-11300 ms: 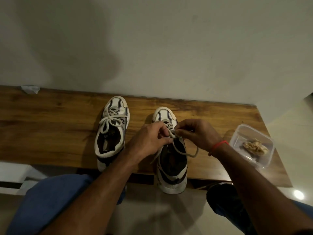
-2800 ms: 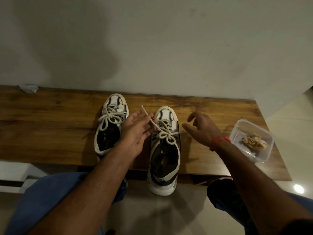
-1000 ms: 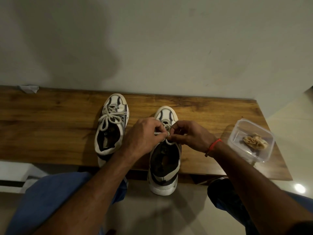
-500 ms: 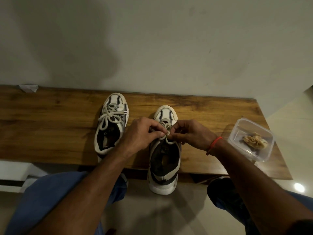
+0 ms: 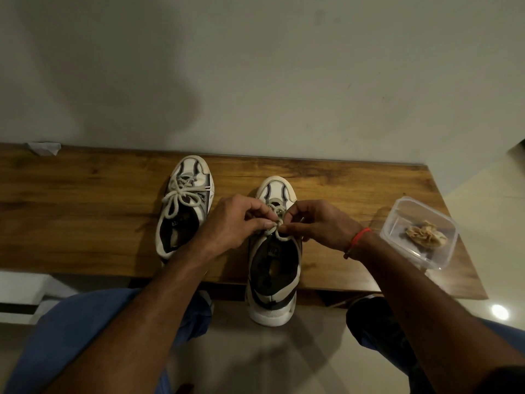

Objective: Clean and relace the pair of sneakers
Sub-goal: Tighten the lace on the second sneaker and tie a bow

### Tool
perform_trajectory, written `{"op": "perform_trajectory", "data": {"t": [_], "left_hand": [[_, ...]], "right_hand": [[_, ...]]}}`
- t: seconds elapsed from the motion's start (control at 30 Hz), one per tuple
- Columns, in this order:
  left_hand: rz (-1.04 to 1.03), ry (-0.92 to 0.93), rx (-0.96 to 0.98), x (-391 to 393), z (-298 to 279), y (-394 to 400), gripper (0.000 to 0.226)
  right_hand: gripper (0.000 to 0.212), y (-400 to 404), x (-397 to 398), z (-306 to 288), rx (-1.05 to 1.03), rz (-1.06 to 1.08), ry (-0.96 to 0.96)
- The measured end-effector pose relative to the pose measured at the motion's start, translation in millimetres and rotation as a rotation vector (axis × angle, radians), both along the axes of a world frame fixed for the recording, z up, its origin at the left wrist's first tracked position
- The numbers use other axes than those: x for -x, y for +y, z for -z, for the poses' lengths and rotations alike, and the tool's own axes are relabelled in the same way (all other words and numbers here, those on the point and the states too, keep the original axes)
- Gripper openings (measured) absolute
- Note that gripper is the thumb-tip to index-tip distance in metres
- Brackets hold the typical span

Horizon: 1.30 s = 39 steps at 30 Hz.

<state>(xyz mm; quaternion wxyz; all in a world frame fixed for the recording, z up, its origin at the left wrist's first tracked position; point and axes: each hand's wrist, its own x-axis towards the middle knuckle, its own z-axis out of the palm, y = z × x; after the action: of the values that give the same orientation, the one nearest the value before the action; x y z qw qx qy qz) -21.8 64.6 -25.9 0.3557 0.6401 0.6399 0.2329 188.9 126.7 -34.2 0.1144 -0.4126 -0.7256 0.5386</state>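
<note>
From the head view, two white, grey and black sneakers sit toes to the wall on a brown wood-grain counter (image 5: 85, 211). The left sneaker (image 5: 184, 206) lies wholly on the counter, near its middle, and its cream lace is already tied in a finished bow. The right sneaker (image 5: 274, 260) sits just beside it with its heel hanging over the counter's front edge. Over its tongue the left hand (image 5: 235, 220) and right hand (image 5: 315, 223) meet, fingers of each curled and pinching the cream shoelace (image 5: 279, 223) at a small knot or loop. I'd judge the relacing nearly finished, with only this bow to be completed. Whether cleaning is done I cannot tell. Near the counter's right end stands a clear plastic tub (image 5: 397, 214) holding a crumpled tan wad (image 5: 426, 234).
</note>
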Motion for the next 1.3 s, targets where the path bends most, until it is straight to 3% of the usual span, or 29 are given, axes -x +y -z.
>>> {"op": "perform_trajectory", "data": {"t": [0.43,0.67,0.8,1.0,1.3], "left_hand": [[0.11,0.175,-0.104,-2.3,8.5,-0.7,0.006],[0.009,0.103,-0.122,-6.3,13.7,-1.5,0.011],[0.081,0.036,-0.124,-4.5,9.9,-0.5,0.033],[0.107,0.09,-0.143,-1.2,9.8,0.0,0.017],[0.068,0.036,-0.122,-2.0,16.9,-0.2,0.013]], "right_hand": [[0.014,-0.6,2.2,1.8,0.013,0.028,-0.004],[0.011,-2.0,-0.5,0.4,0.001,-0.01,0.027],[0.011,2.3,-3.4,-1.5,0.077,0.039,0.019],[0.016,3.7,-5.4,-0.2,0.103,0.004,-0.044],[0.012,-2.0,0.2,0.6,-0.023,0.009,-0.026]]}}
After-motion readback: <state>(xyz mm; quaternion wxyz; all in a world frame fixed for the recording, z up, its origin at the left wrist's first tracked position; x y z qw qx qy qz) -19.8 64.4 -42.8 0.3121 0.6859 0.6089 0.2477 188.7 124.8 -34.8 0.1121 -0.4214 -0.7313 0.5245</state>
